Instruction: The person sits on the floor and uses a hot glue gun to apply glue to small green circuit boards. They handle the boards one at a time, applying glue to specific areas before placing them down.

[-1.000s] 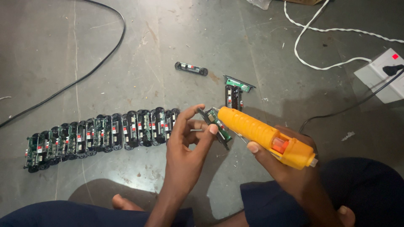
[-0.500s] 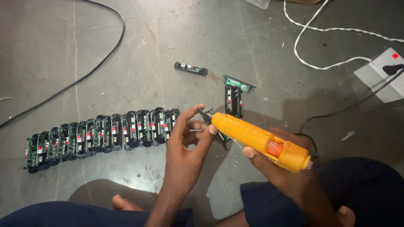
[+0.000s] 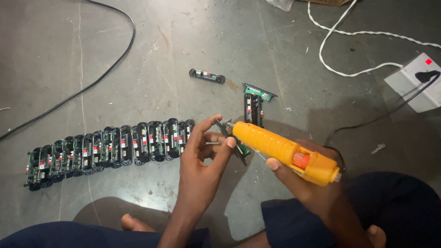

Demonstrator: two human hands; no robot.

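**Glue gun applied to a hand-held circuit module**

Head view. The left hand point(image 3: 202, 158) is partly closed, thumb and fingertips pinching a small green circuit module point(image 3: 235, 141) by its edges and holding it above the concrete floor point(image 3: 183, 41). The right hand point(image 3: 308, 183) is wrapped fully around the grip of an orange glue gun point(image 3: 285, 150); the gun's nozzle end touches the module. Relative to the module:

- A row of finished modules point(image 3: 110, 146) lies on the floor just to its left, set side by side.
- Two more modules point(image 3: 254, 106) lie just above it.
- One black module point(image 3: 207, 76) lies further up, apart from the others.
- A white power strip point(image 3: 413, 82) sits well to the upper right, with a black plug inserted and a white cord point(image 3: 340, 69) beside it.
- A black cable point(image 3: 87, 87) curves across the floor at the upper left.
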